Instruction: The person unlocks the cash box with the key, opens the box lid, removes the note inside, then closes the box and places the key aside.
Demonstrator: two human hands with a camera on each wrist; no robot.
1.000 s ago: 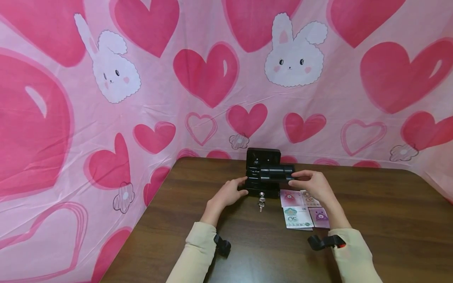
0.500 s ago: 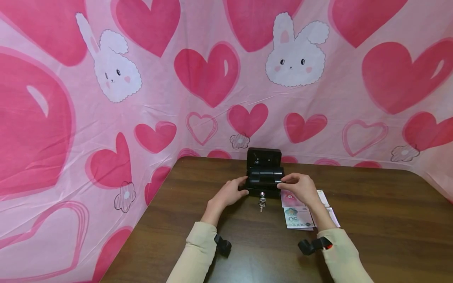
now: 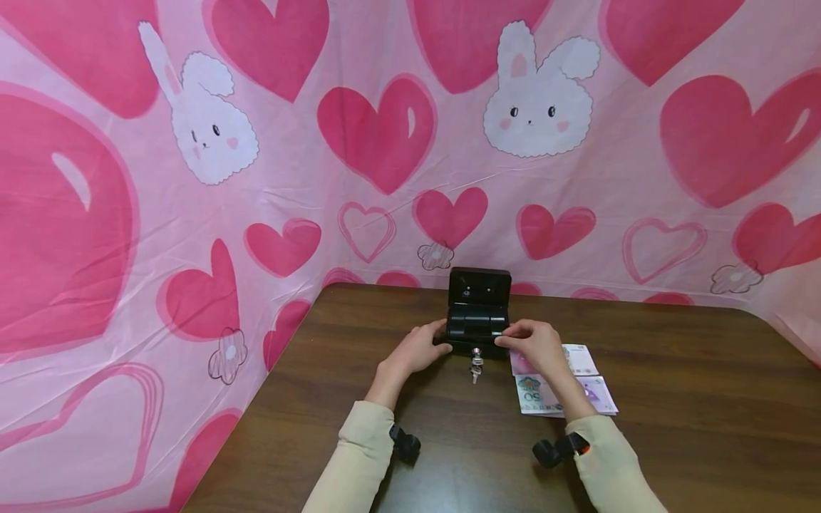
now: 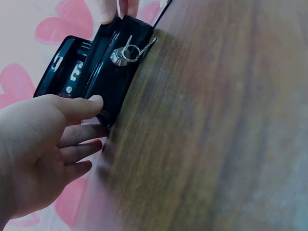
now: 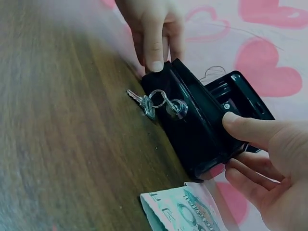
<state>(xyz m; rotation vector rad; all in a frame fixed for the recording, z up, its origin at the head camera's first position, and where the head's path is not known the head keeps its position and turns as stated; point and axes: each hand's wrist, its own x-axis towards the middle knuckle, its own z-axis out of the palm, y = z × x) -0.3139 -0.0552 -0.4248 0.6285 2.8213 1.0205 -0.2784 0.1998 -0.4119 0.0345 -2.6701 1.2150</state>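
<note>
A small black cash box stands on the table with its lid raised at the back. My left hand holds the box's left end, thumb at the front corner and fingers along the side. At the other end, my right hand pinches the edge of a black coin tray, thumb on top and fingers below. The tray sits in the mouth of the box, its right end slightly raised in the right wrist view. From the front lock hangs a ring with keys.
Several banknotes lie right of the box, partly under my right forearm: a green 50 note, a purple note and a pale one. A pink heart-print cloth hangs right behind the wooden table.
My right hand has brought the coin tray leftward and down from beside the box into its opening. The left hand has stayed on the box's left end.
</note>
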